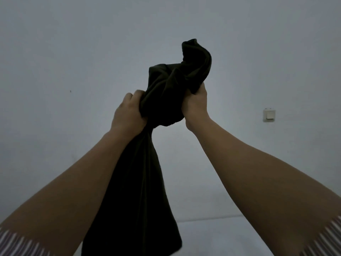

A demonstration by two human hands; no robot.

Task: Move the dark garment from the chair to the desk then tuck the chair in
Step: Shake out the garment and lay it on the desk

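Observation:
The dark garment [147,163] is held up in the air in front of a pale wall, bunched at the top and hanging down in a long fold between my forearms. My left hand [129,115] grips the bunched cloth from the left side. My right hand [195,106] clutches the upper bunch from the right, with a loose lobe of fabric rising above it. The pale desk surface [221,237] shows at the bottom, under the garment's lower end. The chair is out of view.
A bare grey-white wall [73,52] fills most of the view. A white wall switch [269,115] sits at the right. Striped sleeve cuffs show at both bottom corners.

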